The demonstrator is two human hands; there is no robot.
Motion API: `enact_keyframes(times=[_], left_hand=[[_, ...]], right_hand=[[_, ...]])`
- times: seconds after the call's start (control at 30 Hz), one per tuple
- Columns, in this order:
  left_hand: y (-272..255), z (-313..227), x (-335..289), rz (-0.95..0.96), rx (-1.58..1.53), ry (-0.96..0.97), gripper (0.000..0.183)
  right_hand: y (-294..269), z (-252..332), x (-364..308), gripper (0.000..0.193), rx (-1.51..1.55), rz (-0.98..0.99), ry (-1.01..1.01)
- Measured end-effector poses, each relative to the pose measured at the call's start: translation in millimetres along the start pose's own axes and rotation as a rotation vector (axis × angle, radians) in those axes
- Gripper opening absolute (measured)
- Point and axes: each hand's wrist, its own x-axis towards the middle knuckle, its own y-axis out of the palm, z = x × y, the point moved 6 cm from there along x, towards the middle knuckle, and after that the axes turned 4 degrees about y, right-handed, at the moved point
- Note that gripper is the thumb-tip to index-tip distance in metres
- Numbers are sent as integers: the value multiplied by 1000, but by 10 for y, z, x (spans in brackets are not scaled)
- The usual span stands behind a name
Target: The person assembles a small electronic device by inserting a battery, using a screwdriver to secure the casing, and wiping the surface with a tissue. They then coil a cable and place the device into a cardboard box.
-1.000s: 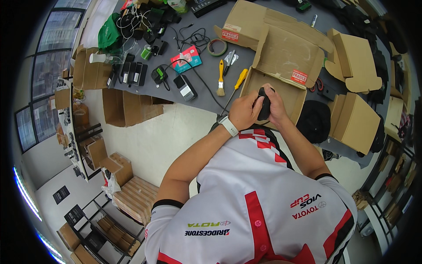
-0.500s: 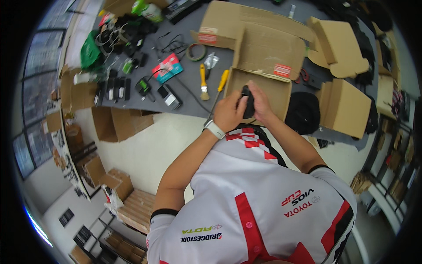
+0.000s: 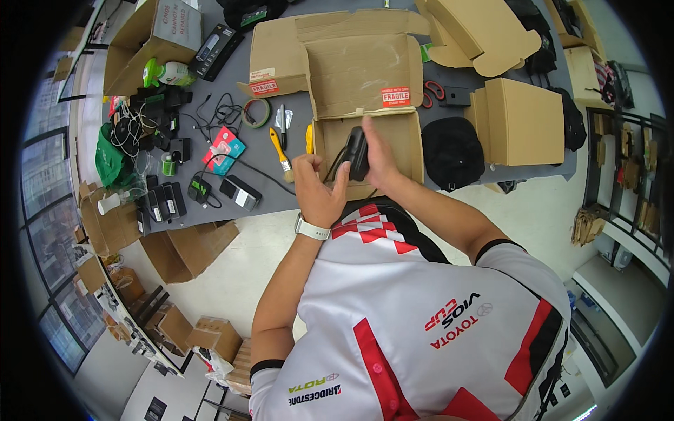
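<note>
A black, oblong device [image 3: 357,153] stands tilted between my hands, over the near part of an open cardboard box [image 3: 414,144]. My right hand [image 3: 380,156] supports it from the right, palm along its side and thumb hidden. My left hand [image 3: 321,188] is closed at its left, fingers curled, with the thumb reaching to the device's lower edge. A thin black cable [image 3: 333,167] runs up between the left fingers and the device. What else those fingers grip is hidden.
Left of the box lie a yellow-handled brush [image 3: 279,151], a tape roll [image 3: 255,112], a black-and-white box-shaped device [image 3: 241,192] and tangled cables. To the right are a black cap [image 3: 453,153], red-handled scissors [image 3: 433,91] and a closed carton [image 3: 525,121].
My view has shifted, so the table sits further left. My left hand has drawn slightly away from the black device, uncovering more of it and the cable beside it.
</note>
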Motion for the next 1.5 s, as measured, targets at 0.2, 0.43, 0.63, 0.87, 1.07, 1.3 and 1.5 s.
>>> enact_keyframes(times=[0.2, 0.43, 0.63, 0.87, 1.07, 1.3, 1.5], left_hand=[[266, 173, -324, 473, -219, -522, 39], [369, 405, -379, 222, -678, -650, 29], [297, 447, -433, 152, -913, -766, 35], [431, 390, -424, 216, -813, -746, 24], [545, 449, -379, 276, -986, -857, 34], [548, 492, -375, 224, -926, -807, 36], [466, 362, -356, 219, -880, -757, 37]], right_hand=[[-106, 89, 136, 59, 178, -79, -138], [6, -57, -50, 46, 152, 120, -198], [-69, 38, -217, 43, -258, 140, -282], [-342, 170, -155, 43, -435, 64, -326], [-399, 331, -242, 49, -384, 78, -259], [-356, 237, -203, 49, -407, 90, -218], [-355, 198, -160, 55, -563, 136, -281]])
